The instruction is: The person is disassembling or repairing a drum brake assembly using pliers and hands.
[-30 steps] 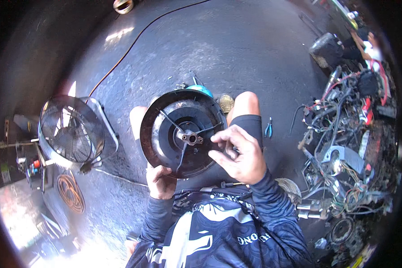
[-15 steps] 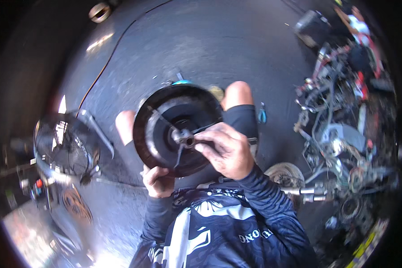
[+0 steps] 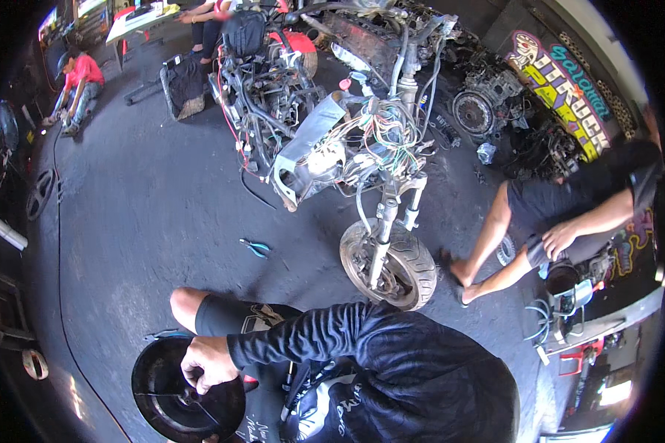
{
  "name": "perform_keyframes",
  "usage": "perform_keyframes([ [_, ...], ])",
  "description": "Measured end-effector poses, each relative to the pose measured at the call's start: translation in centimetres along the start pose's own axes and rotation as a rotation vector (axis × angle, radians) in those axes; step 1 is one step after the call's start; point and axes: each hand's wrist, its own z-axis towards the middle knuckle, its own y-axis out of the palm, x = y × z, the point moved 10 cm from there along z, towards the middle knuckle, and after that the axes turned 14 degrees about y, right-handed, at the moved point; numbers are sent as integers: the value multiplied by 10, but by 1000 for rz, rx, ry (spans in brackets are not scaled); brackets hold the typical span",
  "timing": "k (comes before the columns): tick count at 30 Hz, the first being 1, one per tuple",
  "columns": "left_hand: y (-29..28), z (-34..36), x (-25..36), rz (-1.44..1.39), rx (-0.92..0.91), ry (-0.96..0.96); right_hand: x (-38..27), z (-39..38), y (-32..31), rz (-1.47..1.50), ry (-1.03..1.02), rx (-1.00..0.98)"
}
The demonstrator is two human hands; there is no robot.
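A dark, round, bowl-shaped metal part [image 3: 151, 402] with a central hub and thin spokes tilts over my lap at the lower left. Over its middle is my right hand [image 3: 208, 362], closed, the fingertips bunched at the hub [image 3: 189, 399]. Whether they pinch the hub itself or a small piece on it is hidden. Only a sliver of my left hand [image 3: 210, 438] shows at the bottom edge, against the part's lower rim. Pliers with teal handles [image 3: 256, 247] lie on the floor beyond my knee.
A stripped motorcycle [image 3: 380, 148] with loose wiring and a front wheel [image 3: 399, 269] stands ahead. To the right a person in dark clothes [image 3: 561, 221] bends forward. Another in a red shirt [image 3: 81, 81] sits far left. A cable [image 3: 59, 295] crosses the left floor.
The view has swung right, bringing the motorcycle and the people into fuller sight. The round part now appears lower left. My right hand stays at its hub; my left hand is mostly out of frame.
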Motion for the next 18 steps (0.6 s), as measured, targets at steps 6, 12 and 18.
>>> perform_keyframes([
  [6, -4, 35, -25, -42, 2, -80, 3, 19, 21, 10, -99, -47],
  [12, -36, 66, -45, -32, 7, -182, 1, 28, 50, -74, -168, -215],
  [18, -88, 78, -66, 11, 36, -319, -11, 28, 52, -141, -252, -244],
])
